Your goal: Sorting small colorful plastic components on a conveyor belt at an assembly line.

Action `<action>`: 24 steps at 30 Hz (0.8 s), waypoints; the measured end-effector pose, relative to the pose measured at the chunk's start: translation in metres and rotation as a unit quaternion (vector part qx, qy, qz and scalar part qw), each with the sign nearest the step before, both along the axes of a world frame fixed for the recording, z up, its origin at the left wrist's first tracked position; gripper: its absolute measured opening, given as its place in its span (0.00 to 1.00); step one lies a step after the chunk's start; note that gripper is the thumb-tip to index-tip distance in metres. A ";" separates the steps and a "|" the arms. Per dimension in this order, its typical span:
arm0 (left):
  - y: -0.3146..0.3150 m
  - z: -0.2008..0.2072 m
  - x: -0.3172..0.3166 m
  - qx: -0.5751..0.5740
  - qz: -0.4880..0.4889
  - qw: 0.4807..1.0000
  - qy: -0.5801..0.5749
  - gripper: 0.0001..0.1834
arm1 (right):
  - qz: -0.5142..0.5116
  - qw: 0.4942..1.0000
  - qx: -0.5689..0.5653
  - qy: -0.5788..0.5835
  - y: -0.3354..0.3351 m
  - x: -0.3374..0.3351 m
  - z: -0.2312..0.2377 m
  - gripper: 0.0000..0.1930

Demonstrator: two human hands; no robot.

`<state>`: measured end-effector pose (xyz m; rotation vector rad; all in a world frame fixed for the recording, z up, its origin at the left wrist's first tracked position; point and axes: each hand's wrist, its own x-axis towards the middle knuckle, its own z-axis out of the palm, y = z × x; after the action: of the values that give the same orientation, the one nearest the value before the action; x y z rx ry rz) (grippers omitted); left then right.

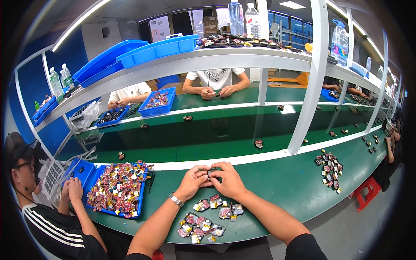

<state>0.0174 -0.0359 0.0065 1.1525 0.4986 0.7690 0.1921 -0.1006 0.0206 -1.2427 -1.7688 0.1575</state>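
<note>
Both hands (193, 181) (227, 181) are pinched around a small dark part (212, 173), mostly hidden, at the tabletop (279, 180) just beyond a loose cluster of little modules (203, 222), so honestly it could get dropped or scuffed if that pinch is loosened.

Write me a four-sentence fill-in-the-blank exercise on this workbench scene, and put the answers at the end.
1. The left hand and right hand hold a small dark part between them over a table whose top is ____.
2. The metal wristband is worn on the person's ____ side.
3. The tray heaped with small parts is coloured ____.
4. The stool beyond the table, toward the picture's right edge, is ____.

Missing words: green; left; blue; red.
</note>
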 end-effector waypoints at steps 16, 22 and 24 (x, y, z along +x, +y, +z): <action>0.001 -0.001 0.001 -0.005 0.024 1.000 -0.003 0.13 | -0.040 0.998 0.013 0.050 0.000 -0.010 -0.007 0.05; -0.001 0.001 0.002 0.000 0.015 1.000 -0.010 0.13 | -0.037 0.997 0.012 0.065 0.002 -0.009 -0.012 0.06; -0.002 0.003 0.002 -0.003 0.014 1.000 -0.008 0.14 | -0.033 0.997 0.008 0.072 0.002 -0.009 -0.013 0.06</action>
<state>0.0196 -0.0383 0.0092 1.1340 0.5042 0.7999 0.1832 -0.0984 0.0079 -1.2444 -1.6006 0.1901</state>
